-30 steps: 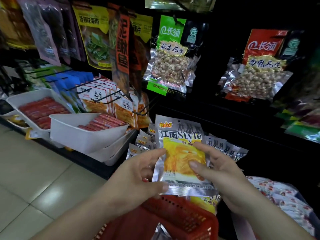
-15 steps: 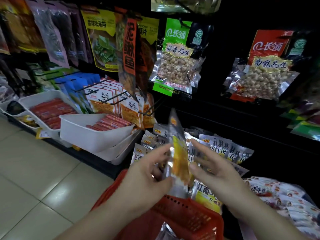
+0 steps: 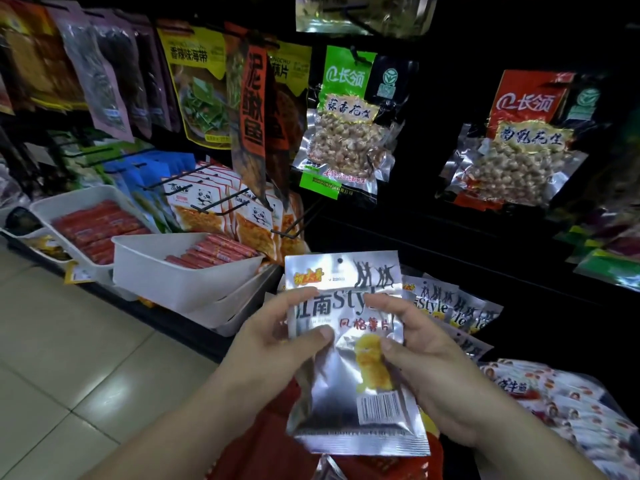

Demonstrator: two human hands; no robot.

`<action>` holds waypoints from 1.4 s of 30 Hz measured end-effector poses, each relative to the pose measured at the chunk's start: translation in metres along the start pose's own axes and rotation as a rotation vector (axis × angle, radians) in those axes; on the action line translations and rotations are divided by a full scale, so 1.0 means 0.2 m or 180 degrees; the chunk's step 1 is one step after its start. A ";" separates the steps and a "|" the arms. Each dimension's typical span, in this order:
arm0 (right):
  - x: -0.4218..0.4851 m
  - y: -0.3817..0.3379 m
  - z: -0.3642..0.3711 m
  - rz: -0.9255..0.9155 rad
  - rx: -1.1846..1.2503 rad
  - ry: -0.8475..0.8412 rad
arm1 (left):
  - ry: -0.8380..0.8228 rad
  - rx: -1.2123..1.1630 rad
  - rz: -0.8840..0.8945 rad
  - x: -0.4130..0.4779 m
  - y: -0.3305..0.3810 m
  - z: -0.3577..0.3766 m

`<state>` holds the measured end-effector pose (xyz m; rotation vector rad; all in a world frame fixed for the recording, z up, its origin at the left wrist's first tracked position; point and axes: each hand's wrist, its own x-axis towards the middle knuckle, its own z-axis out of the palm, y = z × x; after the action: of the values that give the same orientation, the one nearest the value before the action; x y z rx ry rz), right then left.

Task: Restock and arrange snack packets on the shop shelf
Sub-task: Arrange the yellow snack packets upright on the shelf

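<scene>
Above the red basket (image 3: 377, 467), my left hand (image 3: 277, 337) and right hand (image 3: 426, 355) pinch the silver crisp packet (image 3: 349, 358), now turned face-forward from edge-on; I judge it shelf-ready.

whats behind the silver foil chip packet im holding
Matching silver packets peek out right of the silver foil chip packet, a red plastic basket below. Directly behind is covered.
</scene>
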<state>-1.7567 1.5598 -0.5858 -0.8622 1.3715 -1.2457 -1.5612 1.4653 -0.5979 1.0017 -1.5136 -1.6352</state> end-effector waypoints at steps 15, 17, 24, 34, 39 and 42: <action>0.08 0.05 -0.08 -0.0192 0.0046 0.0767 | -0.0492 0.0649 -0.0034 -0.02 -0.04 -0.02; 0.06 0.04 -0.13 0.0144 0.0007 0.0158 | -0.0226 0.0614 0.0099 -0.02 -0.05 -0.04; 0.01 0.03 -0.06 -0.0028 -0.0731 0.0101 | 0.0062 0.2107 0.0727 0.01 -0.12 -0.06; -0.04 0.06 0.05 -0.0568 -0.0779 -0.0696 | -0.0325 0.1803 0.0752 0.05 -0.05 0.07; 0.01 0.01 -0.10 -0.1207 -0.1833 0.1158 | -0.0883 0.1558 0.0421 0.07 -0.02 0.05; -0.02 -0.01 -0.17 -0.0813 -0.2086 0.0891 | -0.1180 0.1240 0.0333 0.02 0.00 0.03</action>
<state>-1.7897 1.5709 -0.5859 -1.3826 1.9976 -1.1416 -1.5689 1.4641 -0.5988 0.8233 -2.1572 -1.5429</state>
